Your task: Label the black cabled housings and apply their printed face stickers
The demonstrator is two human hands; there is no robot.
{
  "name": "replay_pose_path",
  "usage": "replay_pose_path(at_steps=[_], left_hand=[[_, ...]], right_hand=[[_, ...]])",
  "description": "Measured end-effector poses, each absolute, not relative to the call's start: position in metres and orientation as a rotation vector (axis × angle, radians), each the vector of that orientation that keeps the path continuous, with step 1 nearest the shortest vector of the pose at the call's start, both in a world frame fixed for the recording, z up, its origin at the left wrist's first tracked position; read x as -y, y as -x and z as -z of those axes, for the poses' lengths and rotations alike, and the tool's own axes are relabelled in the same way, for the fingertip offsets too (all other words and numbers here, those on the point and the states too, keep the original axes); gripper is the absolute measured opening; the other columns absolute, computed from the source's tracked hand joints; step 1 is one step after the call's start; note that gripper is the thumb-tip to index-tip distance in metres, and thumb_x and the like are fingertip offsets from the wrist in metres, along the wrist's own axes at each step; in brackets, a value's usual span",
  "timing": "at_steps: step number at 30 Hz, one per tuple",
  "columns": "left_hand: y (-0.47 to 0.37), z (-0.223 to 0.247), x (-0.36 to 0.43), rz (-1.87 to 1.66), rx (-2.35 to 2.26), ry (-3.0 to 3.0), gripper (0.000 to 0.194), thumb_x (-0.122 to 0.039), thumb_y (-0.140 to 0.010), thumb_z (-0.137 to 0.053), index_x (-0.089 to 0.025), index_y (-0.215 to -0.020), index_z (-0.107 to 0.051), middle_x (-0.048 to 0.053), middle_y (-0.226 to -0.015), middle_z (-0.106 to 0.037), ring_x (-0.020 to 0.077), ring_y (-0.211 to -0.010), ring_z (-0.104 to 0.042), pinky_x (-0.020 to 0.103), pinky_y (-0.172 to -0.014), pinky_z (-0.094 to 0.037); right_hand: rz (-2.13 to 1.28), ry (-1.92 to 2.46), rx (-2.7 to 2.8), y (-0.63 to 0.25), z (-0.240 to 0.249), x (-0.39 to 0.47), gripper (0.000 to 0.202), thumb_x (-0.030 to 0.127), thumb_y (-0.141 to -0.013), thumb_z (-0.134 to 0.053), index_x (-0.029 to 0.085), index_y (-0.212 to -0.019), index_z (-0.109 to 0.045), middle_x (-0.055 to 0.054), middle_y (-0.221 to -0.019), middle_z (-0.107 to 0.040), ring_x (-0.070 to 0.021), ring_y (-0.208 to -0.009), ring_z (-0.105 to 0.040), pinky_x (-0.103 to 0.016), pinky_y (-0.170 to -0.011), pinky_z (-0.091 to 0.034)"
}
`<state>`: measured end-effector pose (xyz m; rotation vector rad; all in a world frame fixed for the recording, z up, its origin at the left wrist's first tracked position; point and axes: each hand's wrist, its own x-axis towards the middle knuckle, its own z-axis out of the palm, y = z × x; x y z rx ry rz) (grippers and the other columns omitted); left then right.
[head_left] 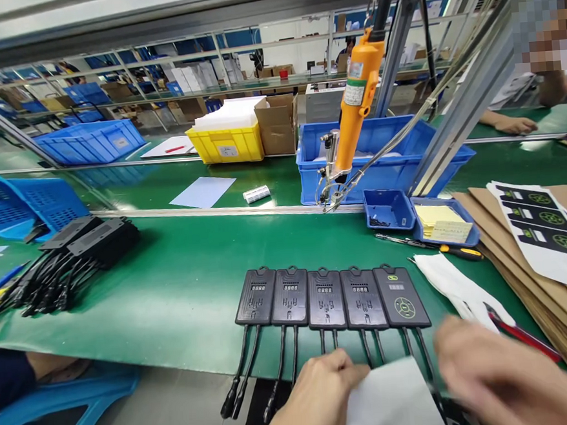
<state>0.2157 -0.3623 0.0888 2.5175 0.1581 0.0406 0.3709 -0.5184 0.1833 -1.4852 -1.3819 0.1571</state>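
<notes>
My left hand [320,394] pinches the edge of a white sheet [394,402] at the bottom of the view. To the right of the sheet, my right hand [508,375] is smeared by motion, and what its fingers do is unclear. Beyond both hands, several black controller boxes with cables lie in a row. The rightmost box [402,295] carries a dark face label with a green ring; its neighbour [364,297] and the others show bare fronts with small digit displays. Part of a dark printed sheet peeks out between my hands at the bottom edge.
Printed label sheets [546,220] lie on cardboard [525,273] at right, near red-handled pliers [525,335] and a screwdriver [461,252]. An orange electric screwdriver [356,100] hangs overhead. More black units [96,242] are piled left. A co-worker's hand [515,124] rests far right.
</notes>
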Motion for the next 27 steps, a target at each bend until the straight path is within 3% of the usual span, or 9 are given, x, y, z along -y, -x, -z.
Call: replay_pose_path(at_steps=[2,5,7,11,16,27], left_hand=[[-0.218,-0.085,0.367,-0.045,-0.059,-2.68,0.055,0.0,-0.073,-0.055,-0.03,-0.119,-0.065,0.0,-0.092,-0.066,0.0178,-0.069,-0.067,0.024,-0.058,-0.05],[-0.221,-0.081,0.373,-0.068,-0.118,-2.864,0.061,-0.001,-0.078,-0.054,-0.026,-0.134,-0.055,0.005,-0.102,-0.065,0.0195,-0.064,-0.068,0.029,-0.055,-0.055],[-0.224,-0.078,0.377,-0.043,-0.22,-2.945,0.066,0.002,-0.078,-0.051,-0.018,-0.141,-0.049,0.013,-0.118,-0.063,0.0196,-0.065,-0.069,0.031,-0.056,-0.058],[-0.228,-0.072,0.38,0.051,-0.418,-3.093,0.08,0.009,-0.071,-0.049,-0.009,-0.148,-0.038,0.028,-0.146,-0.045,0.0192,-0.065,-0.071,0.031,-0.055,-0.061],[-0.232,-0.075,0.379,0.122,-0.359,-3.186,0.084,0.011,-0.063,-0.047,-0.007,-0.146,-0.043,0.028,-0.146,-0.045,0.0178,-0.061,-0.071,0.027,-0.049,-0.059],[-0.233,-0.073,0.381,-0.052,-0.37,-3.231,0.079,0.009,-0.061,-0.052,-0.007,-0.139,-0.052,0.024,-0.139,-0.054,0.0154,-0.054,-0.069,0.024,-0.043,-0.058]], right_hand=[[-0.125,1.692,1.053,-0.396,-0.18,0.506,0.013,0.036,-0.092,-0.064,0.03,-0.081,-0.064,-0.003,-0.075,-0.064,-0.0183,-0.065,-0.059,-0.027,-0.054,-0.05],[-0.36,1.73,0.804,-0.43,-0.155,0.478,0.027,0.051,-0.086,-0.068,0.023,-0.083,-0.066,-0.002,-0.072,-0.06,-0.0156,-0.059,-0.052,-0.027,-0.053,-0.046],[-0.427,1.72,0.771,-0.445,-0.134,0.462,0.037,0.057,-0.082,-0.068,0.02,-0.082,-0.064,-0.002,-0.068,-0.057,-0.0145,-0.057,-0.049,-0.026,-0.051,-0.043],[-0.493,1.701,0.759,-0.459,-0.109,0.449,0.044,0.062,-0.077,-0.07,0.019,-0.081,-0.064,0.001,-0.061,-0.051,-0.0128,-0.054,-0.045,-0.026,-0.051,-0.04],[-0.545,1.697,0.749,-0.465,-0.105,0.449,0.046,0.063,-0.075,-0.072,0.018,-0.081,-0.064,0.002,-0.06,-0.052,-0.0119,-0.052,-0.044,-0.026,-0.051,-0.038],[-0.562,1.712,0.76,-0.466,-0.102,0.448,0.046,0.063,-0.077,-0.071,0.018,-0.081,-0.065,0.002,-0.061,-0.053,-0.011,-0.051,-0.043,-0.025,-0.049,-0.036]])
